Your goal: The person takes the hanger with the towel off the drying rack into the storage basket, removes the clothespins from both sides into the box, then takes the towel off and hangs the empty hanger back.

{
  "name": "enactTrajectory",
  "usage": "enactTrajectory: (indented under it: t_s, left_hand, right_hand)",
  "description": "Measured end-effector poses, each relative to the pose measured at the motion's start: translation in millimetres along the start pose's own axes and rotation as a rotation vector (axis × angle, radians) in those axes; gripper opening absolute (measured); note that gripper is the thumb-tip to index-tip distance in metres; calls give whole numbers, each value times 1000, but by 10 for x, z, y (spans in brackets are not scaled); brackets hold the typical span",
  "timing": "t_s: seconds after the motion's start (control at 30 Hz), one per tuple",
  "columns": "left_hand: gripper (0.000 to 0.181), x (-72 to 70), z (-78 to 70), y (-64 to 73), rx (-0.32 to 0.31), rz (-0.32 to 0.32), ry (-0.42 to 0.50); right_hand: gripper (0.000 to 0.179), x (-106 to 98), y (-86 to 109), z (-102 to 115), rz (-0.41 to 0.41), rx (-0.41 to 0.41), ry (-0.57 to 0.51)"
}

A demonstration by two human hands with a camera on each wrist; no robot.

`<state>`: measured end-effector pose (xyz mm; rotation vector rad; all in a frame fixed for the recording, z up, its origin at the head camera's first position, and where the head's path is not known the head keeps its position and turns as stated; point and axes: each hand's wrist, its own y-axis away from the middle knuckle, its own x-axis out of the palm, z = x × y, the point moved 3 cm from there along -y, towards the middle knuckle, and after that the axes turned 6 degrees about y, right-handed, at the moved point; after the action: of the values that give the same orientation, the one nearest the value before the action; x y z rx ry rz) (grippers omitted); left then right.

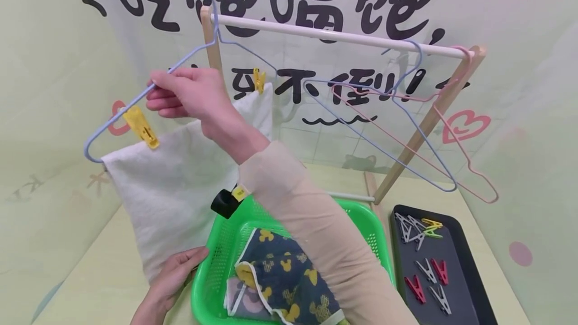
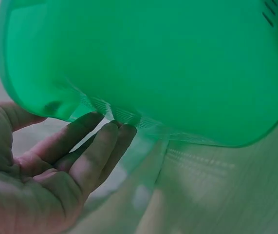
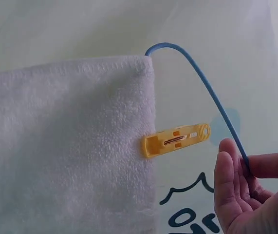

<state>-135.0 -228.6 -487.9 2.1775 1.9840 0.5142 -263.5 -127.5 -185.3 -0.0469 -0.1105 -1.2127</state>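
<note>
My right hand [image 1: 189, 92] pinches the sloping arm of a blue wire hanger [image 1: 113, 119] between thumb and fingers, holding it up at the left. A white towel [image 1: 180, 179] hangs from the hanger's lower bar. One yellow clothespin [image 1: 142, 127] grips the towel near the hanger's left end, and a second yellow clothespin [image 1: 259, 80] is at the other end. In the right wrist view, the thumb and fingertips [image 3: 226, 161] meet on the blue wire. My left hand [image 1: 178, 270] is low beside the green basket [image 1: 200, 280], fingers loosely extended, fingertips at its rim.
Patterned navy and yellow cloth [image 1: 289, 270] lies folded in the basket. Behind stands a rack with a white rod [image 1: 316, 31], carrying another blue hanger [image 1: 420, 129] and a pink hanger [image 1: 469, 164]. A black tray [image 1: 456, 265] with several clothespins [image 1: 415, 287] lies at right.
</note>
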Motion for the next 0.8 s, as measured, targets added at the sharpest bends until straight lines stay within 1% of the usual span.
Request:
enactTrajectory:
  t_s: [0.07,0.13,0.27,0.37,0.43,0.47,0.53,0.6,0.63,0.67,0.7,0.77,0.8]
  left_hand:
    - [45,0,3,0,9,-25,-14]
    - [44,0,9,-4,19,-32,-26]
    - [39,2,18,-8,11,-79,-38]
    - [33,6,16,0,21,-85,-41]
    - [30,7,17,4,40,-67,-35]
    - [30,9,17,7,43,-73,-35]
    - [33,10,22,8,32,-93,-39]
    - [40,5,37,12,-5,-107,-60]
    - [42,5,40,12,-19,-111,-52]
    - [42,4,39,15,-35,-103,-47]
    - [40,0,37,16,-38,-80,-53]
    - [31,-9,32,22,-37,-32,-57]
    - [27,-12,27,25,-32,1,-40]
  right_hand:
    - [12,-33,36,83,18,4,-13]
    - [12,-65,72,164,36,8,-26]
    - [12,-152,158,317,106,5,-48]
    - [13,-246,239,405,165,3,-28]
    - [14,-328,294,443,197,2,-9]
    - [15,-373,318,456,209,1,5]
    - [16,-475,363,472,240,-4,30]
    - [17,-585,396,477,270,-13,72]
    - [17,-640,409,477,282,-15,99]
    - [17,-695,421,473,288,-12,126]
    - [17,-747,435,468,294,-7,157]
    - [17,-848,462,455,295,7,225]
    - [18,-894,479,446,293,17,262]
